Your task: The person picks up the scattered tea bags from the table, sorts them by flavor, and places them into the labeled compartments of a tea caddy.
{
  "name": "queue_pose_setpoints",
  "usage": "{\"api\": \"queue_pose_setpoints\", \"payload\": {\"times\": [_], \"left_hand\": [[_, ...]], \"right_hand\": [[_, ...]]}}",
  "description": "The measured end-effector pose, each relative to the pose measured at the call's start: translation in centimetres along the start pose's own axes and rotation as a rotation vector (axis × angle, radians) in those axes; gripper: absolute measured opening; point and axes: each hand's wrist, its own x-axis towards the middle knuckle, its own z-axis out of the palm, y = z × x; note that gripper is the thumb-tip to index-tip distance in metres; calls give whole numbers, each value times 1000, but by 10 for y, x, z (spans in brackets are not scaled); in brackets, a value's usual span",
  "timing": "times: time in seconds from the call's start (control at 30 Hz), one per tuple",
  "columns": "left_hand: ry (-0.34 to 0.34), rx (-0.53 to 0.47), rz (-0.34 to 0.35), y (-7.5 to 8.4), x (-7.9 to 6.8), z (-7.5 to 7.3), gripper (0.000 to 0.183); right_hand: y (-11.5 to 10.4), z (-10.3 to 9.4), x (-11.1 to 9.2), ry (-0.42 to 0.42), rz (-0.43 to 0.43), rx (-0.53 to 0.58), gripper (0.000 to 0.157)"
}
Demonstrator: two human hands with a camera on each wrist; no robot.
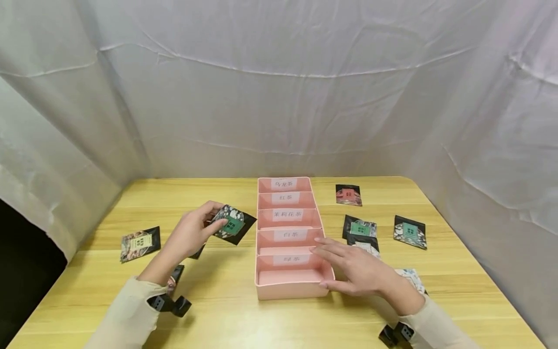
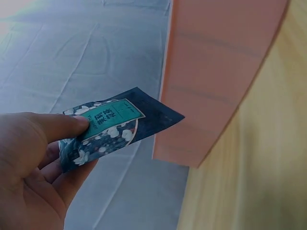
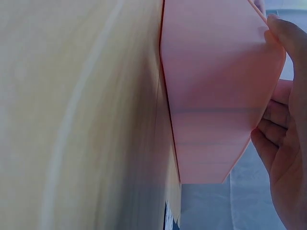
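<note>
For apparent sorting, the sachet [image 1: 236, 225] is clamped by left fingers [image 2: 76, 178], right fingers [image 1: 335, 247] parted at the box [image 1: 292, 291]; compartmental insertion is presumably required.

The right hand [image 3: 289, 153] touches the rim of a long, pink plastic box [image 3: 216, 86], its thumb near one corner. The box stands on a pale wood-grained table [image 3: 86, 115], with grey cloth [image 3: 206, 206] beyond.

Creased pale cloth [image 1: 279, 106] hangs behind a wood-grain table [image 1: 226, 310].
</note>
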Motion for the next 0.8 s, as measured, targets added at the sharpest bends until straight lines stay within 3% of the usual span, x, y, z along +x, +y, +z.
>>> {"api": "queue_pose_setpoints", "payload": {"times": [0.3, 0.63, 0.8], "left_hand": [[14, -43, 22, 12, 38, 1, 32], [-62, 22, 15, 29, 68, 9, 32], [-90, 43, 48, 37, 82, 12, 31]], "right_hand": [[0, 0, 0, 13, -37, -15, 68], [1, 2, 0, 25, -73, -32, 66], [2, 3, 0, 36, -80, -36, 65]]}}
